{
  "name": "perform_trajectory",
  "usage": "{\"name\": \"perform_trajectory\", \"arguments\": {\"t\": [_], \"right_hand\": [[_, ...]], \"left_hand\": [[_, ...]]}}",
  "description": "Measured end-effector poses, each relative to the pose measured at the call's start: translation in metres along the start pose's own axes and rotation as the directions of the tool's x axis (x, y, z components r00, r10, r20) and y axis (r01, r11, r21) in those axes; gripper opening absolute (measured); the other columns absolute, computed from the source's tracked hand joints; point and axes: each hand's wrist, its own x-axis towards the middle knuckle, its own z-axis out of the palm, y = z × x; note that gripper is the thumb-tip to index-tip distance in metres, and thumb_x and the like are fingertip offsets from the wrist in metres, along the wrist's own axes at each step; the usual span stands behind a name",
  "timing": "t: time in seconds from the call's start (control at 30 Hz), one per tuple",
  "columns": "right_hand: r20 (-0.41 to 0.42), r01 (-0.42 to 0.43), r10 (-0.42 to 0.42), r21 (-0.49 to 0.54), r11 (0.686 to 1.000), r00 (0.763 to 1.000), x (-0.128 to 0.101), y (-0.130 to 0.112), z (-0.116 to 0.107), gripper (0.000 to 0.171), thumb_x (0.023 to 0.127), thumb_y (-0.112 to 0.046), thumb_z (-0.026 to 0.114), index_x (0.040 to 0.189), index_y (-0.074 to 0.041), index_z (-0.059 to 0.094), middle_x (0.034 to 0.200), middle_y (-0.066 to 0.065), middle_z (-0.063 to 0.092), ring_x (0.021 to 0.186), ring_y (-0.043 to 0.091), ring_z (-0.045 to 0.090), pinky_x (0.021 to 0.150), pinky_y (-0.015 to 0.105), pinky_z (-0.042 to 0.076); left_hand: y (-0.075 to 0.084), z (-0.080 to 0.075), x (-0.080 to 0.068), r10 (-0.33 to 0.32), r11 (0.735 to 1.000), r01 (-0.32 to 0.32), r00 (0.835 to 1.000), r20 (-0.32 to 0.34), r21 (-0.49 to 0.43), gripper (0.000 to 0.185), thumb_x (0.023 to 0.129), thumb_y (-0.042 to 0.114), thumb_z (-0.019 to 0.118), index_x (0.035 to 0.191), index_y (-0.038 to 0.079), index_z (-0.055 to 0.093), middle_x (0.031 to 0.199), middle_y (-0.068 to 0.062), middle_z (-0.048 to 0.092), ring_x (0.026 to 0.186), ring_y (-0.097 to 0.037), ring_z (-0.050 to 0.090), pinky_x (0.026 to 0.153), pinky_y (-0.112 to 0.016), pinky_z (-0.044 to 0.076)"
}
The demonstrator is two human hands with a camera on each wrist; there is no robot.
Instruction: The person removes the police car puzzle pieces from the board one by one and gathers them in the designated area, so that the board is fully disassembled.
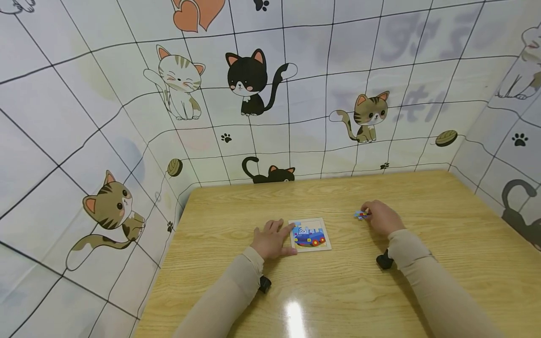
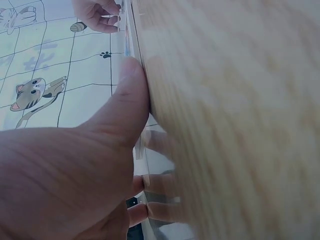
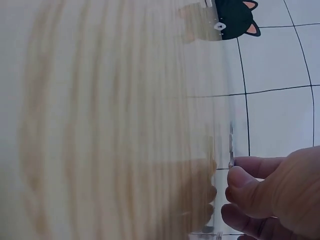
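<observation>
A square jigsaw puzzle (image 1: 310, 235) with a pale wooden frame and a blue cartoon train picture lies flat on the table. My left hand (image 1: 273, 239) rests at its left side, fingers spread and fairly straight, index finger and thumb touching the frame. In the left wrist view the thumb (image 2: 127, 95) lies along the frame's edge. Off to the right of the puzzle, my right hand (image 1: 382, 217) pinches a small colourful puzzle piece (image 1: 360, 215) close to the tabletop. The right wrist view shows that piece (image 3: 231, 147) edge-on between thumb and fingers.
The light wooden table (image 1: 220, 281) has a glossy top that reflects light near the front. A white wall covering (image 1: 308, 108) with cartoon cats and black grid lines stands behind it and on both sides. Small black devices (image 1: 384, 259) sit under both wrists.
</observation>
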Motion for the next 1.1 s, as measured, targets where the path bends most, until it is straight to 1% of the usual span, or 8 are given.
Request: {"name": "perform_trajectory", "arguments": {"t": [0.27, 0.53, 0.63, 0.87, 1.1], "right_hand": [[0.018, -0.019, 0.019, 0.002, 1.0, 1.0, -0.001, 0.008, -0.002, 0.021, 0.09, 0.002, 0.061, 0.11, -0.002, 0.065, 0.101, 0.021, 0.064, 0.092, 0.037, 0.062, 0.074, 0.05, 0.05], [0.002, -0.014, 0.014, -0.014, 1.0, 1.0, -0.004, 0.017, -0.002, 0.019, 0.091, 0.0, 0.061, 0.11, -0.002, 0.065, 0.1, 0.02, 0.063, 0.091, 0.036, 0.06, 0.073, 0.049, 0.05], [-0.001, -0.011, 0.011, -0.018, 1.0, 1.0, -0.004, 0.019, -0.002, 0.019, 0.092, -0.001, 0.061, 0.111, -0.002, 0.065, 0.1, 0.02, 0.062, 0.091, 0.035, 0.059, 0.071, 0.048, 0.049], [0.007, -0.013, 0.013, -0.03, 0.999, 1.0, -0.007, 0.02, -0.003, 0.021, 0.093, -0.002, 0.059, 0.114, -0.003, 0.064, 0.103, 0.021, 0.06, 0.095, 0.036, 0.058, 0.075, 0.05, 0.049], [0.011, -0.012, 0.012, -0.011, 1.0, 1.0, -0.01, 0.02, -0.009, 0.026, 0.092, 0.0, 0.058, 0.118, -0.001, 0.061, 0.104, 0.024, 0.06, 0.093, 0.038, 0.059, 0.07, 0.049, 0.05]], "left_hand": [[0.0, 0.002, 0.001, -0.002, 1.0, 0.002, 1.0, -0.001, -0.014, 0.083, 0.083, 0.07, 0.052, 0.153, 0.036, 0.025, 0.158, -0.005, 0.026, 0.144, -0.03, 0.023, 0.103, -0.069, 0.028], [-0.001, 0.002, 0.001, 0.001, 1.0, -0.001, 1.0, 0.005, 0.0, 0.083, 0.083, 0.072, 0.049, 0.154, 0.037, 0.022, 0.158, -0.004, 0.024, 0.144, -0.029, 0.022, 0.103, -0.068, 0.028], [-0.002, 0.002, 0.001, 0.003, 1.0, -0.003, 1.0, -0.003, -0.004, 0.083, 0.083, 0.072, 0.05, 0.154, 0.036, 0.023, 0.158, -0.005, 0.025, 0.144, -0.029, 0.023, 0.103, -0.068, 0.028], [-0.002, 0.003, 0.0, 0.016, 1.0, -0.016, 1.0, -0.007, -0.007, 0.082, 0.084, 0.07, 0.051, 0.154, 0.035, 0.024, 0.158, -0.006, 0.025, 0.143, -0.03, 0.024, 0.101, -0.069, 0.03], [-0.003, 0.004, 0.003, 0.005, 1.0, -0.005, 1.0, -0.007, 0.007, 0.084, 0.083, 0.073, 0.048, 0.154, 0.036, 0.022, 0.159, -0.004, 0.024, 0.144, -0.03, 0.022, 0.103, -0.068, 0.028]]}}
